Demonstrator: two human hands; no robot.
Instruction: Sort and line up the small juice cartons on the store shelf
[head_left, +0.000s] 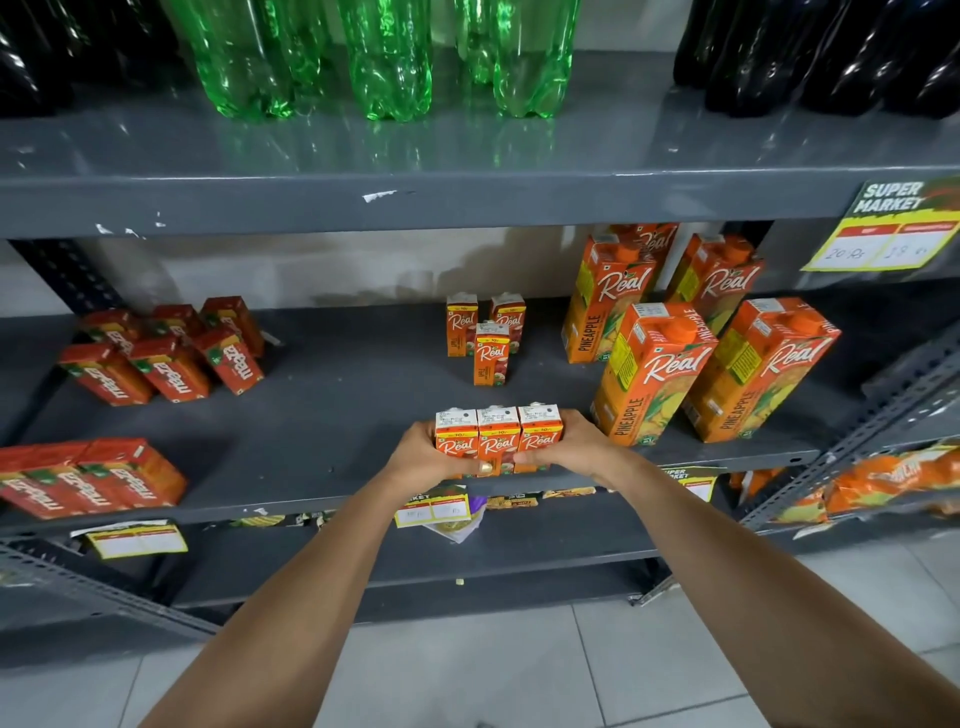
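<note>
Both my hands, left hand (423, 457) and right hand (563, 449), squeeze three small cartons (498, 439) side by side at the shelf (322, 415) front edge. Three loose cartons (489, 338) stand straight behind, upright, equally near either hand.

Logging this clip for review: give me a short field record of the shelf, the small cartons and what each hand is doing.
setting: grey store shelf, middle level
held: three small Real cartons in a row at the front edge
left hand: pressing the row's left end
right hand: pressing the row's right end
loose small cartons: three upright further back, staggered
right side: tall pineapple cartons
left side: red cartons
upper shelf: green bottles
</note>
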